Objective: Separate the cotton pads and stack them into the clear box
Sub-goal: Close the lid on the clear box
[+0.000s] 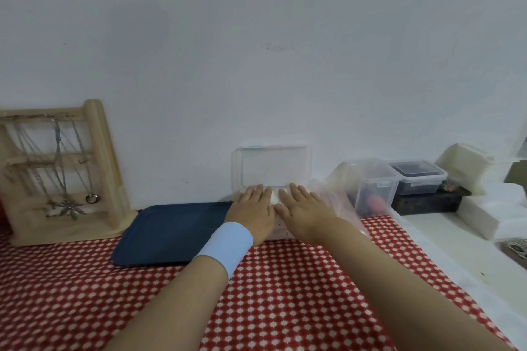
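The clear box (281, 232) stands against the wall, its see-through lid (271, 165) propped upright behind it. My left hand (253, 212), with a light blue wristband, lies flat on the left part of the box with straight fingers. My right hand (302, 211) lies flat beside it on the right part. White cotton pads (274, 197) show in the narrow gap between my fingers; most of the box's contents are hidden under my hands.
A dark blue tray (168, 234) lies left of the box on the red patterned cloth. A wooden jewellery stand (57, 174) is far left. Right of the box are a crumpled clear bag (339, 196), lidded plastic containers (399, 182) and white foam blocks (484, 208).
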Available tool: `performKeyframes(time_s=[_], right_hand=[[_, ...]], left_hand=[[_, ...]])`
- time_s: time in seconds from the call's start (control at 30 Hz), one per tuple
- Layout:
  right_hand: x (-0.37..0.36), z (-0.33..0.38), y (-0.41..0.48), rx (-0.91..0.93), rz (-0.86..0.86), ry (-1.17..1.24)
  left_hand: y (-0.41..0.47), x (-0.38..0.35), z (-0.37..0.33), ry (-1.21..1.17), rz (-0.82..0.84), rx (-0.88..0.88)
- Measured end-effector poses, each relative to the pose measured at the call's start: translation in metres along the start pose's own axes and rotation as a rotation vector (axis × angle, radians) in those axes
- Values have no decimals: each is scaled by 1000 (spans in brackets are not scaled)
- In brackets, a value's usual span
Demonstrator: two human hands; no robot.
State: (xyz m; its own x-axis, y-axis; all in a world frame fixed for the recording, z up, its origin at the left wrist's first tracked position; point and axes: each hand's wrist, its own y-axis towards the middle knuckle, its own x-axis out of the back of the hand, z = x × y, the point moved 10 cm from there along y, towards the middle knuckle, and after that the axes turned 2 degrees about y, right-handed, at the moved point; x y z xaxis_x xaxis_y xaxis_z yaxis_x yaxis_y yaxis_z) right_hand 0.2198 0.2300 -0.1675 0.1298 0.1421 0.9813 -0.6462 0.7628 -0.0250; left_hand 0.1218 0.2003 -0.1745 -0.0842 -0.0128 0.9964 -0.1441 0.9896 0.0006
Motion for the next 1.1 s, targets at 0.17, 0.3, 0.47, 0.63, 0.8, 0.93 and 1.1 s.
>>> performKeyframes(time_s=[0.17, 0.3, 0.47, 0.63, 0.8, 0.93, 1.1], right_hand=[[40, -11, 5, -24, -200, 296], [101, -45, -3, -141, -585, 444], [101, -49, 12, -196, -370, 896], [107, -41, -4, -102, -383, 690], [78, -30, -24, -51, -286, 353], [54, -24, -38, -17, -228, 224], [34, -9, -44, 23, -173, 111]], left_hand=[[-1, 20, 4, -305, 3, -1], [-6, 80, 32, -502, -333, 68], [-18, 128, 56, -555, -604, 131], [-28, 132, 45, -545, -535, 17], [-36, 78, 27, -417, -162, -58], [-48, 39, 25, -288, -11, -71], [-53, 22, 22, -153, -11, -103]])
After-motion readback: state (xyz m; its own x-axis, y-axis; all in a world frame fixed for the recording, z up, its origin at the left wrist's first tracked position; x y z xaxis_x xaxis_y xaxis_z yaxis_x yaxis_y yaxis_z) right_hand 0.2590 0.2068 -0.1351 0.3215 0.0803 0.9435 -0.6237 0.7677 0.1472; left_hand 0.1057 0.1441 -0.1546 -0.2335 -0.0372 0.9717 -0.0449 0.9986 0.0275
